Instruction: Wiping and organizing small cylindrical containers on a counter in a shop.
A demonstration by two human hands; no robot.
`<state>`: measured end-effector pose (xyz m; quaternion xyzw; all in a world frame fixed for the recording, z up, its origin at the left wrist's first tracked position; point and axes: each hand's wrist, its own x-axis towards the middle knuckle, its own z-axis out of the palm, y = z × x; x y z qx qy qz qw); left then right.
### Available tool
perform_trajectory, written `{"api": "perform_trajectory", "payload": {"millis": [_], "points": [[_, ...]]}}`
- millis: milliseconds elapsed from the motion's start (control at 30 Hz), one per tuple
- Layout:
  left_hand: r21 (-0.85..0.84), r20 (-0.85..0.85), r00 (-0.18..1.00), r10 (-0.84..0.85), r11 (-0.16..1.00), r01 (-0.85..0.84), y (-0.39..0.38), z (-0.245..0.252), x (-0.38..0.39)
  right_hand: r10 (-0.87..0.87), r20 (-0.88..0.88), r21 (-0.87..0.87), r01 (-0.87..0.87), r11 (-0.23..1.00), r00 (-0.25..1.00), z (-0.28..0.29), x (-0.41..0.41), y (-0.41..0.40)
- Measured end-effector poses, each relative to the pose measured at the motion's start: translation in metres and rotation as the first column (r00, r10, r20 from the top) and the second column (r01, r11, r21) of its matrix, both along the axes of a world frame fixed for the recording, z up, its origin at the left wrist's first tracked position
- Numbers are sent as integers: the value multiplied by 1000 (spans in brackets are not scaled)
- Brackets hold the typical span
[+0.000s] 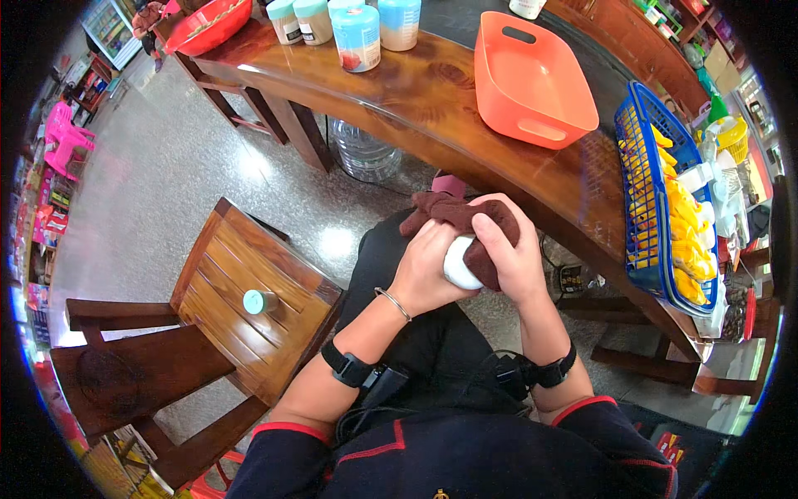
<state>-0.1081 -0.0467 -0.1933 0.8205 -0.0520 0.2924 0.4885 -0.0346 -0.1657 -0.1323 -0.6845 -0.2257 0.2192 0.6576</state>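
Note:
Above my lap, my left hand (429, 268) grips a rounded white container (460, 262). Its far part is hidden by my fingers and a cloth, so I cannot tell its full shape. My right hand (512, 249) presses a dark brown cloth (486, 265) against the container's side, thumb on top. More of the same cloth bunches over the fingertips of my left hand. Just in front of my hands runs the edge of a glossy wooden table (430, 93).
On the table stand an orange plastic basket (530, 81), a blue basket (645, 237) of yellow packets, several lidded containers (356, 40) and a red bowl (212, 28). A wooden chair (249, 293) at left bears a container with a mint lid (254, 302). A person (147, 25) is far off.

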Motion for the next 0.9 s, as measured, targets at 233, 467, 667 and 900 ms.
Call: {"api": "perform_trajectory", "payload": {"millis": [233,467,667,900], "points": [[-76,24,999,33,997,-31,0,-16,9,171,813,-209,5,978,557,5,-25,-7],[27,-70,995,-75,997,78,-3,-13,2,213,682,-342,47,939,700,16,-19,-8],[-523,-71,970,-234,837,163,-4,1,-4,46,24,167,-50,985,999,-8,-8,-14],[-904,3,948,-317,404,138,3,-10,-5,-84,123,171,62,983,989,-17,-22,-26]]}}
